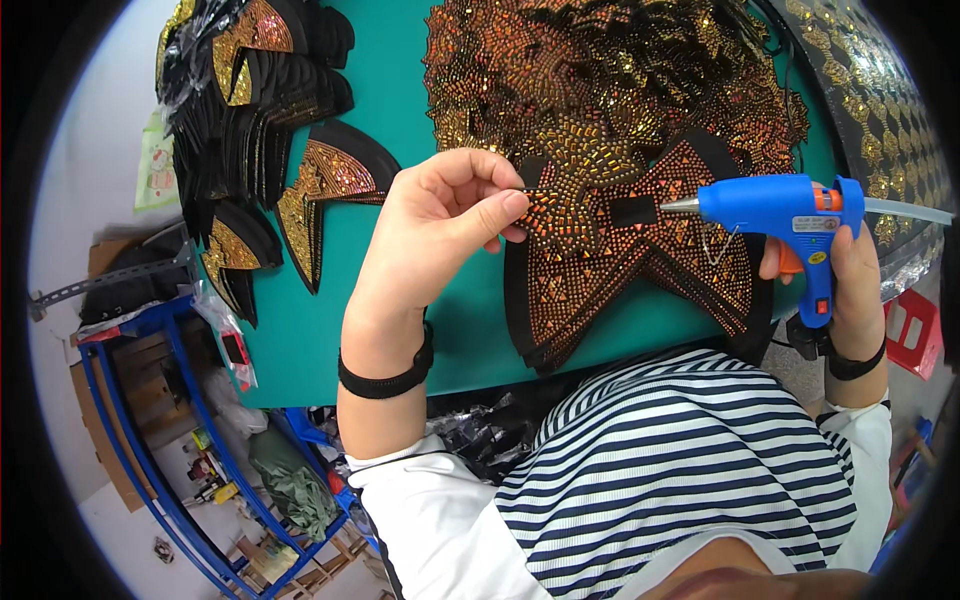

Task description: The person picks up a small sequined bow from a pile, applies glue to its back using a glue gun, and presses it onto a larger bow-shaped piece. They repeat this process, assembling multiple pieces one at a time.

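Left hand pinching sequined piece, glue gun

Glossy blue plastic glue gun, glittering beaded black cloth bow, matt teal tabletop.

Blue glue gun by sequin bow, flat.

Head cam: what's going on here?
A person sits at a green table working on a black bow-shaped patch covered in orange and gold sequins. The left hand pinches a small sequinned piece at the patch's middle. The right hand holds a blue glue gun, nozzle aimed at the bare black centre square, close to it; contact is unclear. More sequinned pieces are heaped behind, and a stack of black-and-gold ones lies to the left.
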{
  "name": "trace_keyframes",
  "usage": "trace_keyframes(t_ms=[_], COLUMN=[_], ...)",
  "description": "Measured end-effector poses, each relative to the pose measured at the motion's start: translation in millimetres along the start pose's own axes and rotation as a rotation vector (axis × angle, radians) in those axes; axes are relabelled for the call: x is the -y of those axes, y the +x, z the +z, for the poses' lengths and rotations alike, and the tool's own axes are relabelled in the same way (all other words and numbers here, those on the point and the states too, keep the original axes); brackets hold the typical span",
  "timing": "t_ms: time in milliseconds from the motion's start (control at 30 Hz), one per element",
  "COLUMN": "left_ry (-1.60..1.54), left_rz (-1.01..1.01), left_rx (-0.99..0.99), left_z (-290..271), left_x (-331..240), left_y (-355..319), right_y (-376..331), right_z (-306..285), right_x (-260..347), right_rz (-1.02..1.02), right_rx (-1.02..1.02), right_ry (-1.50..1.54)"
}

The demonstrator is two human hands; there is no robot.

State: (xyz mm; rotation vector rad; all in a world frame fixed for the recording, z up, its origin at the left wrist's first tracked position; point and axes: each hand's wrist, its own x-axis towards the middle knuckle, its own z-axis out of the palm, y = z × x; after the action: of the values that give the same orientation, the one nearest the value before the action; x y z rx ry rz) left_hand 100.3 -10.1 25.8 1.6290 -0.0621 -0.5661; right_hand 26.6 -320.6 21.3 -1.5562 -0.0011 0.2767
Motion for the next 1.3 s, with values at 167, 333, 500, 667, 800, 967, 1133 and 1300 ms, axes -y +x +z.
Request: trace_keyframes(t_ms=[167, 333, 500, 667, 800, 967, 1133, 1300], left_ry=[0.008, 0.010, 0.013, 0.012, 0.011, -0.007, 0.000, 0.008], left_rz=[0.000, -0.024, -0.012, 0.015, 0.017, 0.050, 0.050, 0.041], left_rx=[0.023, 0.003, -0.001, -0.018, -0.009, -0.013, -0.011, 0.003], left_z=[-4.3, -8.0, -13.6, -15.2, -16.1, -16.4, -16.6, -15.6], left_x=[3.8, 6.8, 9.7, 12.4, 14.8, 14.2, 14.7, 14.4], left_y=[-3.8, -8.9, -11.6, -11.0, -9.0, -9.3, -8.7, -7.2], right_y=[3.1, 10.4, 14.2, 16.8, 20.3, 26.4, 28.5, 28.9], right_z=[2.7, 8.1, 10.2, 14.6, 18.4, 21.0, 19.5, 16.2], right_x=[6.6, 12.3, 18.9, 20.8, 23.4, 24.1, 25.0, 25.4], right_rz=[0.015, 0.022, 0.037, 0.027, 0.023, 0.015, 0.028, 0.036], right_rx=[0.046, 0.060, 0.095, 0.108, 0.092, 0.126, 0.140, 0.167], right_ry=[-0.028, -0.078, -0.150, -0.167, -0.188, -0.212, -0.279, -0.308])
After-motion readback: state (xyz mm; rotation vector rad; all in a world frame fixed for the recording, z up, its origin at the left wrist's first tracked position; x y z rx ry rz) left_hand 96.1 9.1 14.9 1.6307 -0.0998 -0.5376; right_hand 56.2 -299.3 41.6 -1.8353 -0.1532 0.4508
